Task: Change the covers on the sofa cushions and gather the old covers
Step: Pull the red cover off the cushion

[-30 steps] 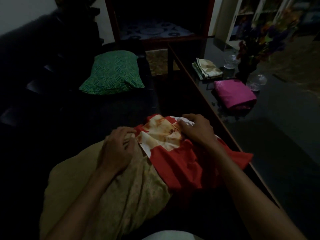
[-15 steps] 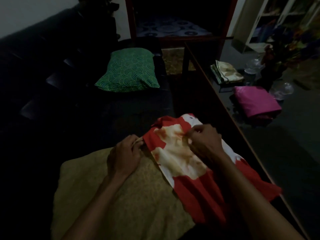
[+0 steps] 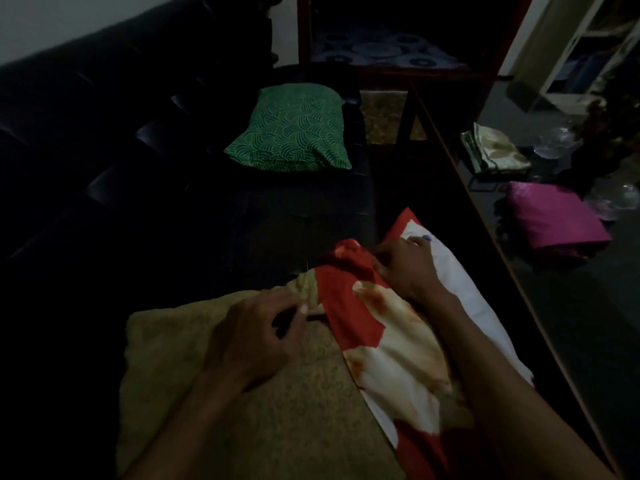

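We see the left hand (image 3: 254, 336) pinching the tan cushion (image 3: 249, 403) beneath it, while the right hand (image 3: 403, 268) grips the red cover (image 3: 349, 306) (bunched just left of it).

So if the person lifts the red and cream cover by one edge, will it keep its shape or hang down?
It will probably hang limp: the red and cream cover already bunches in folds under the right hand. It looks thin, so likely light. It drapes over the tan cushion, so it may slide off easily.
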`<action>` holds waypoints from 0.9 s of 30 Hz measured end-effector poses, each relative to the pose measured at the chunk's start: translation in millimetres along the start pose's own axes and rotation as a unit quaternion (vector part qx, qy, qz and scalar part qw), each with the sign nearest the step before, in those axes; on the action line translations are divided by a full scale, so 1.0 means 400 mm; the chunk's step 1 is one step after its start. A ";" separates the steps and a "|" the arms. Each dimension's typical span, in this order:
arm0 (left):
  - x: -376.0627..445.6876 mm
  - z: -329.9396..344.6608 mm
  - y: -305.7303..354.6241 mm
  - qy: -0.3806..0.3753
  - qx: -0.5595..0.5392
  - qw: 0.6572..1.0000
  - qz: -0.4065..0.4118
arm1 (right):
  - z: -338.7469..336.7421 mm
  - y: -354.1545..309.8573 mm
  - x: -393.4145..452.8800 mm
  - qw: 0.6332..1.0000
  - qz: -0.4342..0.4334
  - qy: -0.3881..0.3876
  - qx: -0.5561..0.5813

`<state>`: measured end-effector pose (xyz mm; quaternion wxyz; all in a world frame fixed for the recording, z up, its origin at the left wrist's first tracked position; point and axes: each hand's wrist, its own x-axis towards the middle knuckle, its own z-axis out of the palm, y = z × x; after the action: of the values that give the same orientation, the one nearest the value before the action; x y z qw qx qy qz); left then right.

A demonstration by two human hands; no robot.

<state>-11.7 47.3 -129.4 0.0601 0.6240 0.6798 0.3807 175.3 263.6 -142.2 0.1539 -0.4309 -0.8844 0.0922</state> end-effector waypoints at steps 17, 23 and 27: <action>0.236 -0.157 -0.015 0.143 0.024 0.981 -0.127 | -0.189 -0.180 0.108 0.908 -0.180 0.351 0.140; 0.242 -0.253 0.025 0.157 0.088 0.983 0.032 | -0.226 -0.205 0.080 0.900 -0.184 0.364 0.154; 0.145 -0.117 -0.046 0.050 0.147 0.987 0.038 | -0.120 -0.123 0.015 0.941 -0.121 0.280 0.149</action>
<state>-64.9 79.9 -84.6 -0.0812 0.6317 0.7061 0.3095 152.7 239.8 -81.7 0.4680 -0.3014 -0.8269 0.0789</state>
